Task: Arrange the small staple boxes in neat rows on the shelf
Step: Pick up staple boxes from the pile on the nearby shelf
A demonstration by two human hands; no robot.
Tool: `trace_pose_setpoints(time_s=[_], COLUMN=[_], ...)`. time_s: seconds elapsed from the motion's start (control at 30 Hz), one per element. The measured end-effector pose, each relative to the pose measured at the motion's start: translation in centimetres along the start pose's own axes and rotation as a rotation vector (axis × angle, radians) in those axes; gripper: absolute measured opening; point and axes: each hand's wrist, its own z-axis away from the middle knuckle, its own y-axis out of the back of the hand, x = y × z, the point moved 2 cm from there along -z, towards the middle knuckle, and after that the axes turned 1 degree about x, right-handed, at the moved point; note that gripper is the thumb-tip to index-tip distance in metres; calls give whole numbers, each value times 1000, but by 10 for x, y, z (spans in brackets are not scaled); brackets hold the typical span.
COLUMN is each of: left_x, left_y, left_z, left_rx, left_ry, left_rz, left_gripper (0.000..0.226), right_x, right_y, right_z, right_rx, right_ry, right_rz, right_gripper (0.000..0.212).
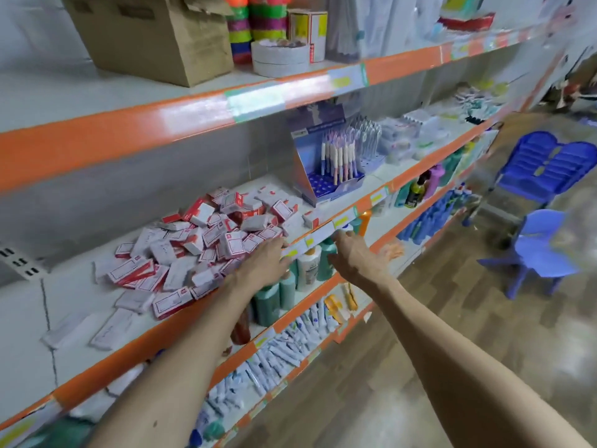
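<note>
A jumbled heap of small red-and-white staple boxes point(206, 240) lies on the middle shelf point(74, 305). A single box point(311, 218) sits apart near the shelf's front edge, to the right of the heap. My left hand point(263, 261) reaches over the shelf's orange front edge, fingers extended flat at the heap's near right side. My right hand point(355, 257) hovers just in front of the shelf edge, fingers straight and pointing at the price-label strip, holding nothing.
A purple pen display stand point(329, 169) stands on the same shelf, right of the heap. A cardboard box point(151, 37) sits on the shelf above. Bottles point(307, 263) fill the shelf below. Blue plastic chairs point(542, 250) stand on the floor at right.
</note>
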Motion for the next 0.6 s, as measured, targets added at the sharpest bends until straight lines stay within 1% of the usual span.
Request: trace_pose_setpoints(time_s=[0.13,0.2,0.27,0.4,0.5,0.6], left_x=[-19,-28,-38,-59,-71,-79], left_y=[11,20,29,51,70,79], left_z=[-13,-23,-35,-62,-83,-90], left_rx=[61,122,177,220,260,320], left_ry=[91,122,136,185,203,213], left_rz=[-14,-24,-14,-15,50,52], left_gripper=[37,38,38,38,36,32], right_x=[-17,-23,-27,-33,-39,-42], right_y=[-18,-28,-34,-33,-23,-20], right_z=[-40,-58,-77,-113,-146,-169], right_rx=[-87,-115,-132,-138,-97,-72], right_ry=[123,177,191,174,181,190], right_rz=[-15,-10,-18,-9,11,24], right_gripper=[43,42,37,38,38,39])
